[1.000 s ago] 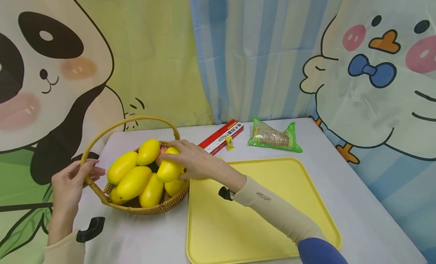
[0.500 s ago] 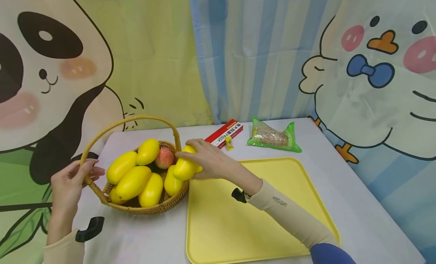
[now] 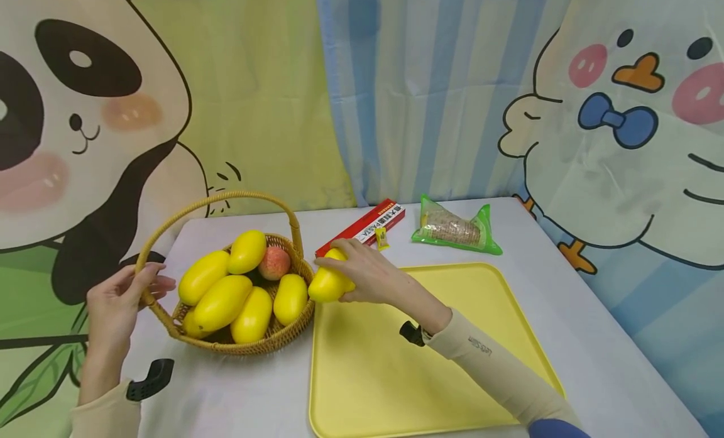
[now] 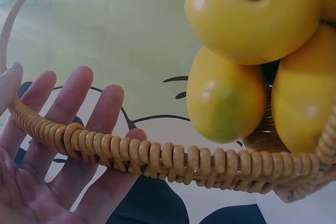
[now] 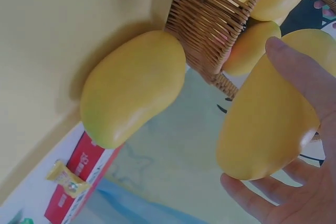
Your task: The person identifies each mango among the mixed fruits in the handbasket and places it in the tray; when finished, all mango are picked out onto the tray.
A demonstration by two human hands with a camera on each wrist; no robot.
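My right hand holds a yellow mango in the air beside the basket's right rim, over the tray's far left corner. In the right wrist view the thumb lies across this mango, with fingers on its other side. Another mango rests on the yellow tray close to the basket; my right hand mostly hides it in the head view. The wicker basket carries several mangoes and a reddish peach. On its left side, my left hand holds the handle between thumb and fingers.
Behind the tray lie a red and white pasta box, a small yellow wrapped sweet and a green-edged clear packet. Printed curtains hang along the back and sides of the white table.
My right hand has lifted the mango from the basket and carried it right, past the rim, uncovering the peach. My left hand stays at the handle.
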